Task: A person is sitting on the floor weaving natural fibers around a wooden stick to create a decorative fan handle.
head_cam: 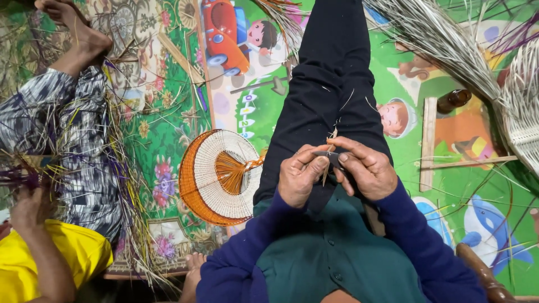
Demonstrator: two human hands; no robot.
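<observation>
My left hand (300,175) and my right hand (365,167) meet over my lap, above my black trouser leg (331,84). The right hand's fingers are closed on a small dark knife (332,157). The left hand pinches a thin tan reed strip (327,164) that crosses the blade and sticks out above and below the fingers. My sleeves are dark blue and my top is green.
A round woven fan (216,177), white with an orange rim and fanned orange centre, lies left of my leg on the colourful mat (168,112). Another person sits at the left among loose straw. A reed bundle (438,39), brown bottle (453,100), wooden sticks and white basketwork (522,106) lie right.
</observation>
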